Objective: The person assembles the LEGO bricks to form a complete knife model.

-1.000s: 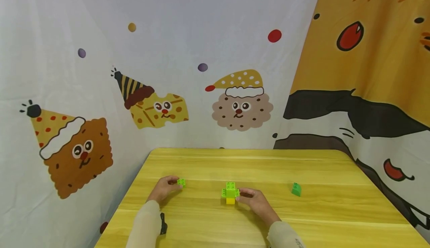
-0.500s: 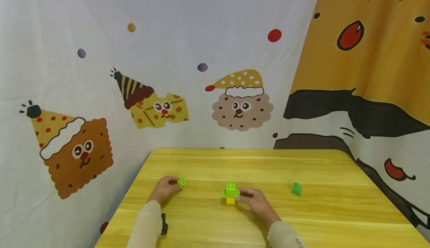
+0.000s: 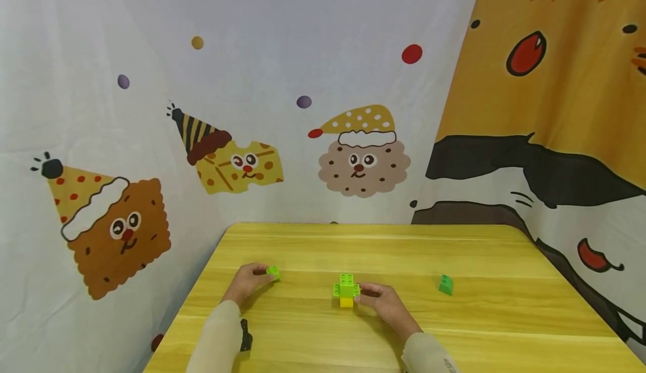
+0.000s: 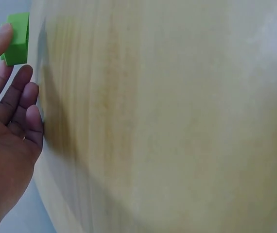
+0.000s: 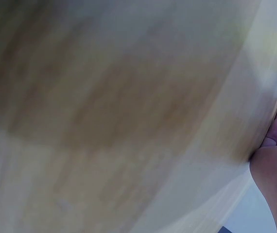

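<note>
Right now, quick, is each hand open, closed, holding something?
Left hand: pinching a lime-green block.
Right hand: holding the green-and-yellow block figure by its side.

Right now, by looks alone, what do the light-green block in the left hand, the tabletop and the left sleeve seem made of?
Light-green block: probably hard plastic, smooth; crisp edges and studs suggest it.
Tabletop: wood or wood-look laminate, slightly glossy; grain streaks and pale glare fit either.
Left sleeve: likely cloth, matt; soft, shineless surface, weave unreadable.
</note>
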`<state>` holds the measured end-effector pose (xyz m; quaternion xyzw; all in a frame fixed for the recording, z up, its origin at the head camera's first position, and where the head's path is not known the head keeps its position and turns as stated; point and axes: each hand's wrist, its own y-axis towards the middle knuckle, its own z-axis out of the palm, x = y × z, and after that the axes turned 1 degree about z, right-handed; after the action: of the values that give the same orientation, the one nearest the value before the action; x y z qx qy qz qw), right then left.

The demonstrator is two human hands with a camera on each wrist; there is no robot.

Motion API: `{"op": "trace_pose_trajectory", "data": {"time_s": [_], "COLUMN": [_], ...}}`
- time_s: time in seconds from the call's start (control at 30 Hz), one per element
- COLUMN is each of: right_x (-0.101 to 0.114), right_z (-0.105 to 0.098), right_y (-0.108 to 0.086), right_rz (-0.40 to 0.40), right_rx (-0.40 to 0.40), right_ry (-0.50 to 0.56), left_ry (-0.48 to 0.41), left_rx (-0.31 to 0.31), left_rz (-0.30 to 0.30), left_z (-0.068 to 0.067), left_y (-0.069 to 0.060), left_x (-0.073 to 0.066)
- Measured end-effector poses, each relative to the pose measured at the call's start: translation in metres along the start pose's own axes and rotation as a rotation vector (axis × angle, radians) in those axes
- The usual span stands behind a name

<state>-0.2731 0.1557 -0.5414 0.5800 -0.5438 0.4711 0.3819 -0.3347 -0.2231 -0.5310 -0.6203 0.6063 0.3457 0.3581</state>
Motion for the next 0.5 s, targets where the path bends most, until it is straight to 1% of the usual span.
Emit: {"op": "trace_pose_trajectory", "data": {"time_s": [0.2,0.33,0.5], "right_x": [-0.002,0.0,0.0], "right_z": [-0.001,-0.001,-0.001], "right_y": [0.001,0.001,0.001], "right_rz": [-0.005,-0.006,-0.006], "right_rx": [0.008,0.014,0.02], "right_ry": [-0.005,-0.006,-0.002], "left_ry": [-0.03,-0.066,-0.118], "left_rx": [-0.011,-0.019,-0.007], "left_rz": [0.015,0.047,0.066], "left_z": [0.002,0.004,0.006], "left_y": [0.001,0.002,0.002], "left_x": [-0.007,-0.013,-0.017]}}
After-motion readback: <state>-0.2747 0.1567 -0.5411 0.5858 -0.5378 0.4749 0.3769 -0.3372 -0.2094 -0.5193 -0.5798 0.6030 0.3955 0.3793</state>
